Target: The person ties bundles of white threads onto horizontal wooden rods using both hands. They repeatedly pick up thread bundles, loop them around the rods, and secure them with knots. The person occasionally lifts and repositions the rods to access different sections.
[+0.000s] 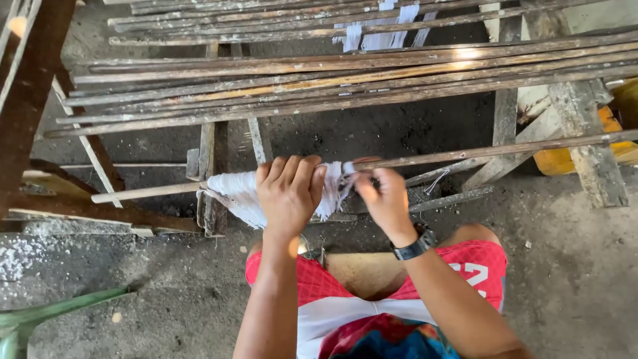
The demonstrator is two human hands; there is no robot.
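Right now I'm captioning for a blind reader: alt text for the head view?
Seen from above, the left hand grips white cloth wrapped around a long stick, while the right hand pinches the cloth's edge. More sticks lie across wooden trestles beyond.

Open gap over the dark floor (399,133) separates the stacked sticks (332,80) from the wrapped stick (465,153); wooden trestle legs (585,133) (right side) block passage.

Two hands (332,196), one white-wrapped stick (153,192), one black wristwatch (415,247), one yellow container (571,156), many stacked poles (332,86)
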